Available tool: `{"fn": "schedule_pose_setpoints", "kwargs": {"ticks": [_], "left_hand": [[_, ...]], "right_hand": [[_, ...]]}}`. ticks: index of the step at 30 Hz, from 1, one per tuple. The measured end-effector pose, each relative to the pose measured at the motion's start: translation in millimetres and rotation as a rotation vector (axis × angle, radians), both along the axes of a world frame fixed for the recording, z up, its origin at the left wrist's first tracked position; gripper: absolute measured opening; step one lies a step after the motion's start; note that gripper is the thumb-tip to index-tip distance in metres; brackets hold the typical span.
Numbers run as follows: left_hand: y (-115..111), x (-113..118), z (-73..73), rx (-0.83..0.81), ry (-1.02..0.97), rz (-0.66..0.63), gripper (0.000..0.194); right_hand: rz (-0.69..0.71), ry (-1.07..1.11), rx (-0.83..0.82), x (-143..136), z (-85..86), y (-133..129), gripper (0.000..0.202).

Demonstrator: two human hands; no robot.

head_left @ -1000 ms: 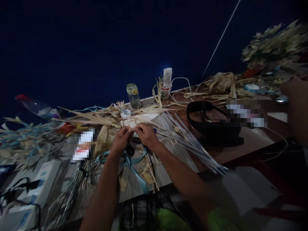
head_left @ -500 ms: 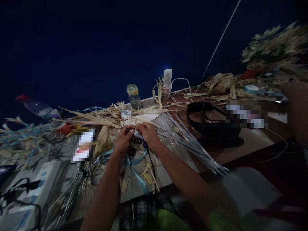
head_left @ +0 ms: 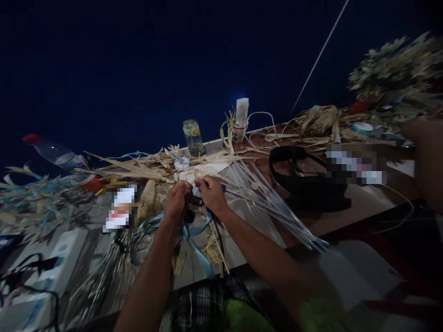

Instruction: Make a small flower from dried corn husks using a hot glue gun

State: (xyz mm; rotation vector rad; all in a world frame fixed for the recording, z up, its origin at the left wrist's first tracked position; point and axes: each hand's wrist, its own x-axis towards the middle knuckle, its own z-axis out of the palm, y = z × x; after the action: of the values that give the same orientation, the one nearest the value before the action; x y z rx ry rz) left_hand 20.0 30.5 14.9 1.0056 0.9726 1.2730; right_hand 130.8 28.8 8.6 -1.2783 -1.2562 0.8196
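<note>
Over the middle of the table, my left hand (head_left: pixel 177 201) is closed, fingertips pinched together and turned toward the other hand. A short gap away, my right hand (head_left: pixel 212 192) is also closed in a pinch. Whatever lies between the fingertips is too small and dark to name. Something dark blue shows beside my right hand. Below the hands, a light blue ribbon (head_left: pixel 198 253) trails toward the table's front edge, beside thin straw-coloured sticks (head_left: pixel 219 251). Pale dried husks (head_left: pixel 145 171) lie just beyond and to the left.
Clear plastic tubes (head_left: pixel 277 210) fan out to the right, near a black headband-like device (head_left: pixel 294 177). A lidded jar (head_left: pixel 194 138) and a paper cup (head_left: pixel 238 133) stand behind. At left are a bottle (head_left: pixel 57 154), metal wires (head_left: pixel 104 272) and a power strip (head_left: pixel 65 258). Another person's arm (head_left: pixel 424 157) reaches in at right.
My hands have moved slightly apart at the fingertips. My left fingers have curled in more. The surrounding things stay where they were.
</note>
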Motion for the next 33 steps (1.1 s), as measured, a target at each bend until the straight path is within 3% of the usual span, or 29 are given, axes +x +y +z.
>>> {"fn": "schedule_pose_setpoints", "kwargs": {"ticks": [3,7,18,23,29,33], "left_hand": [[-0.2,2.1,-0.6,-0.032,0.078,0.011,0.043],[1.3,2.5,-4.0,-0.089,0.080,-0.010,0.037],[4.4,-2.1,-10.4,0.020,0.205,0.029,0.024],[4.9,-4.7,-9.4,0.077,0.255,0.011,0.021],[5.9,-7.0,-12.2,0.068,0.162,-0.044,0.021],[4.9,-6.9,-11.7,0.047,0.120,-0.052,0.022]], "right_hand": [[-0.035,-0.128,0.099,0.0,1.0,-3.0,0.030],[-0.024,-0.210,0.150,-0.7,2.3,-5.9,0.030],[-0.003,-0.088,0.034,0.0,4.6,-3.4,0.029],[0.069,0.113,-0.126,-1.7,0.0,1.6,0.030],[0.236,0.513,-0.300,-2.2,-0.2,3.1,0.031],[0.322,0.667,-0.394,-0.4,1.8,2.2,0.031]]}}
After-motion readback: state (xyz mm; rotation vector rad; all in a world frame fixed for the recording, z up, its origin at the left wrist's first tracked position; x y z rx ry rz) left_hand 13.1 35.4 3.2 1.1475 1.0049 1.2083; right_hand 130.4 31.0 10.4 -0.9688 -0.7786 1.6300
